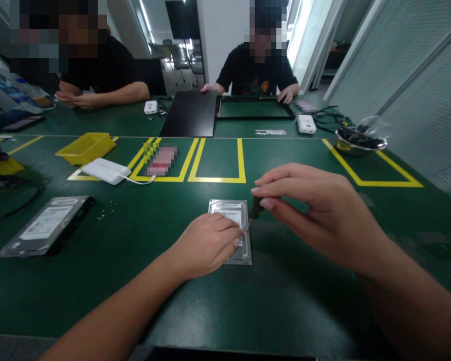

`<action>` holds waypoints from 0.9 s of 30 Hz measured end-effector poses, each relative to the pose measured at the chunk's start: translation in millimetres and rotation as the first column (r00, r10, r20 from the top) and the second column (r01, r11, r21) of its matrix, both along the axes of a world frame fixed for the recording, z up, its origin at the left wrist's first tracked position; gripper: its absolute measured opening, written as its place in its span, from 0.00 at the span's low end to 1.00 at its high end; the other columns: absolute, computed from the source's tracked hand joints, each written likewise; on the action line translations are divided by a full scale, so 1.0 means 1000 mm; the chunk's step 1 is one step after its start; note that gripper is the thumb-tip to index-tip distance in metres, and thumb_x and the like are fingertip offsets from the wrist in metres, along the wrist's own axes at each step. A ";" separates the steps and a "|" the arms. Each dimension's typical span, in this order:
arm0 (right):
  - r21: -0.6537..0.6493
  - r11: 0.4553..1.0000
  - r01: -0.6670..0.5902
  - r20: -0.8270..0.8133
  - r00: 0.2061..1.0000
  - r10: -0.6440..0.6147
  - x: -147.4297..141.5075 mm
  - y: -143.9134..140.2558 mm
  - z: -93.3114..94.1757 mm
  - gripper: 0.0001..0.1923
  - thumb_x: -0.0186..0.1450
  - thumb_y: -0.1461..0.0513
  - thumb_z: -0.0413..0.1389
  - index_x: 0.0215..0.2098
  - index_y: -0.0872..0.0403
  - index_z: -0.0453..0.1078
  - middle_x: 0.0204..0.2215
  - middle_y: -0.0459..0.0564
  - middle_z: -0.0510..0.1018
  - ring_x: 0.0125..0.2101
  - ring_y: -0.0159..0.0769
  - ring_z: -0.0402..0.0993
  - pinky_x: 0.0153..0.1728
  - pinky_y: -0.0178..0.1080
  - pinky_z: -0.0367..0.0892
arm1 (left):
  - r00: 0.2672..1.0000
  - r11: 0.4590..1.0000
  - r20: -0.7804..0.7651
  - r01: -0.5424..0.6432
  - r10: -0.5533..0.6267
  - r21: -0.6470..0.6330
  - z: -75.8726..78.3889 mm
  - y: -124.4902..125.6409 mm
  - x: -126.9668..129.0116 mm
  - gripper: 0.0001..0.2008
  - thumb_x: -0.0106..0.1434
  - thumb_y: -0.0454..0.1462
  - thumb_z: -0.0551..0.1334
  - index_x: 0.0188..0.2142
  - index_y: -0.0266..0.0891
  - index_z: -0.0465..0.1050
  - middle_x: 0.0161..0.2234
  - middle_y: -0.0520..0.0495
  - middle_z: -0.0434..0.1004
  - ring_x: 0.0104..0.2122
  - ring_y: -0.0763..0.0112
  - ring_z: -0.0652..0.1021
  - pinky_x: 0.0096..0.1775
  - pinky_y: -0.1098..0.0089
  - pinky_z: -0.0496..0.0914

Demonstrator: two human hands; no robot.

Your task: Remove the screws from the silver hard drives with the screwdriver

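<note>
Hard drive (231,228) pinned by left hand (206,245); right hand (315,210) pinches screwdriver (254,209) at its right edge.

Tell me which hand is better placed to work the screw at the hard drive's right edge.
Probably the right hand: it holds the small screwdriver in its fingertips, tip down at the right edge of the hard drive. The left hand rests flat on the drive, steadying it.

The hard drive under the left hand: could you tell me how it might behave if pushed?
The hard drive lies flat, so it probably won't tip or roll. Its metal casing looks rigid, likely heavy for its size. On the smooth green mat it may slide.
</note>
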State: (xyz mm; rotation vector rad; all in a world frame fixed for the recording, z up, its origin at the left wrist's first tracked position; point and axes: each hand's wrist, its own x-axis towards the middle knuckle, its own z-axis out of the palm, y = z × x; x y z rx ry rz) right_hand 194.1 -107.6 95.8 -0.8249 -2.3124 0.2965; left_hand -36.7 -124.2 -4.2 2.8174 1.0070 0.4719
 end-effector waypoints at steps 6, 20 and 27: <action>0.066 0.996 0.054 -0.002 0.999 -0.054 -0.001 0.001 -0.002 0.07 0.67 0.62 0.57 0.39 0.53 0.78 0.37 0.50 0.77 0.36 0.33 0.73 0.34 0.36 0.68 | 1.000 1.000 0.001 0.000 0.000 0.009 0.000 0.000 0.000 0.15 0.72 0.39 0.52 0.50 0.39 0.75 0.44 0.43 0.79 0.45 0.61 0.77 0.48 0.57 0.70; 0.059 0.996 0.070 -0.019 0.997 -0.069 0.001 0.000 -0.001 0.06 0.66 0.64 0.58 0.39 0.54 0.77 0.34 0.49 0.76 0.34 0.33 0.72 0.33 0.37 0.67 | 1.000 1.000 0.000 0.000 0.000 -0.002 -0.001 0.000 -0.001 0.15 0.72 0.39 0.52 0.50 0.39 0.74 0.45 0.44 0.79 0.45 0.60 0.77 0.47 0.57 0.69; 0.051 0.996 0.069 -0.002 0.998 -0.069 0.000 0.000 0.000 0.04 0.65 0.64 0.58 0.38 0.54 0.75 0.34 0.48 0.77 0.35 0.33 0.72 0.35 0.37 0.66 | 1.000 1.000 -0.011 0.000 0.000 -0.002 -0.001 0.000 0.000 0.15 0.72 0.39 0.52 0.50 0.38 0.74 0.46 0.44 0.79 0.45 0.60 0.77 0.47 0.57 0.69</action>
